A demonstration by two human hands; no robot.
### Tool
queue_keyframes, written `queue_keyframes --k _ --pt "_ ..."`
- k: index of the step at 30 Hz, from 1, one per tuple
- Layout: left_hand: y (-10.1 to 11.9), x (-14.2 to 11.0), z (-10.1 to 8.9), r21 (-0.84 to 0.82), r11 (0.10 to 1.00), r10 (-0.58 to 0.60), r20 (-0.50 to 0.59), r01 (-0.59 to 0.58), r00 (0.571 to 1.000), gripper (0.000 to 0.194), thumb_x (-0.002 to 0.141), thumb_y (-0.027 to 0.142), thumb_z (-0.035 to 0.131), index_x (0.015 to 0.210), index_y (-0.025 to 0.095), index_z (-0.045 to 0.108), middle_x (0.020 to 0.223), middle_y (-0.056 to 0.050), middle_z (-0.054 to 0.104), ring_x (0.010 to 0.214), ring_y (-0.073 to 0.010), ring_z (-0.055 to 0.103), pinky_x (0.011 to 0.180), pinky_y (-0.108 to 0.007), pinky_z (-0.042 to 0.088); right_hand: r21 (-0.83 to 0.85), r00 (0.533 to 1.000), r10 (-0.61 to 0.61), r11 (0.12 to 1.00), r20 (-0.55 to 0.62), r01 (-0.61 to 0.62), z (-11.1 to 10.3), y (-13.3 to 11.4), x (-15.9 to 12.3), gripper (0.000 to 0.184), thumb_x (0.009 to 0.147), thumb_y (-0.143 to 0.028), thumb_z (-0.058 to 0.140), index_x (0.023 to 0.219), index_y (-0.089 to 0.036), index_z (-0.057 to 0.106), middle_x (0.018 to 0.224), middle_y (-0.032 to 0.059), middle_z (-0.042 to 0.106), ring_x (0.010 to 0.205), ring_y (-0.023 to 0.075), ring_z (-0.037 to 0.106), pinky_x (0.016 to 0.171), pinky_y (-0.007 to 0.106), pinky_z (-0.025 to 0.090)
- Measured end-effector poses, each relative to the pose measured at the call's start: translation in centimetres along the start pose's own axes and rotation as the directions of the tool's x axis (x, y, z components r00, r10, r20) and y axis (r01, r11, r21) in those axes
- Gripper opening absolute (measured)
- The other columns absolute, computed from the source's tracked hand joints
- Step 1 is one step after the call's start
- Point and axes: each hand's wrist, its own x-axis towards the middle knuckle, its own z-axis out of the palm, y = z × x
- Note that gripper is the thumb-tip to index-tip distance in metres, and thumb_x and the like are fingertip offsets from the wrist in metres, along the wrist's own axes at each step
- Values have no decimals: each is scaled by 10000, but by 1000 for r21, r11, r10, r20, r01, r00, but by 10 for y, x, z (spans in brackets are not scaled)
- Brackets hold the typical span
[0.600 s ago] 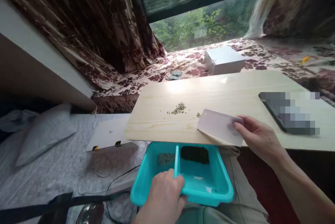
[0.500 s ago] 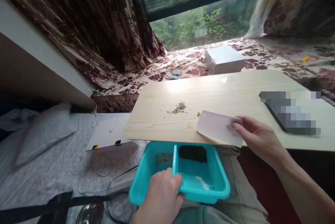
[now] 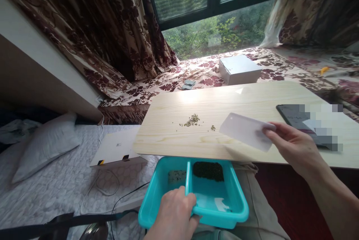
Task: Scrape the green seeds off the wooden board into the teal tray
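My left hand (image 3: 175, 210) grips the near rim and divider of a turquoise two-compartment tub (image 3: 241, 210) below the table's front edge. Dark green granules (image 3: 208, 171) lie in its right compartment, and a paler patch with dark specks (image 3: 176, 175) in the left one. Between thumb and fingers, my right hand (image 3: 291, 146) pinches a translucent white plastic scraper card (image 3: 244, 131), raised over the tabletop. Left of the card, a small cluster of greenish granules (image 3: 213, 128) and a larger scattered pile (image 3: 193, 120) rest on the light wooden table (image 3: 168, 142).
A dark tablet-like device (image 3: 300, 120), partly pixelated, lies on the table's right side. Behind the table stands a white box (image 3: 240, 68) on the floral-covered ledge. Another white box (image 3: 116, 146) sits on the bed to the left, near cables (image 3: 108, 191).
My right hand has moved the card right, away from the small granule cluster. My left hand keeps its hold on the tub. The whole view has shifted slightly.
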Motion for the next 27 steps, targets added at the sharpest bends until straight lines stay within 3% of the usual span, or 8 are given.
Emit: queue_keyframes --k 3,10,27 --pt "2 2 1 11 1000 10 13 -10 1000 161 930 282 661 1046 207 746 1127 -94 726 1088 -310 675 898 -379 513 -4 998 -53 999 -42 53 9 7 24 358 746 -542 766 956 -252 762 896 56 805 862 274 755 804 407 625" --pt "1 5 4 7 1000 -9 44 9 999 198 904 306 679 1063 214 754 1146 -99 732 1098 -319 680 905 -380 509 10 993 -95 995 66 94 40 7 57 264 769 -450 722 913 -231 754 912 65 808 865 247 748 776 356 610" --pt "-1 2 7 -10 1000 16 32 -15 999 177 908 297 655 1037 217 745 1124 -92 725 1083 -314 671 884 -377 505 24 950 -100 995 294 97 53 -3 32 425 772 -608 728 926 -213 744 849 65 779 780 222 707 698 327 568"
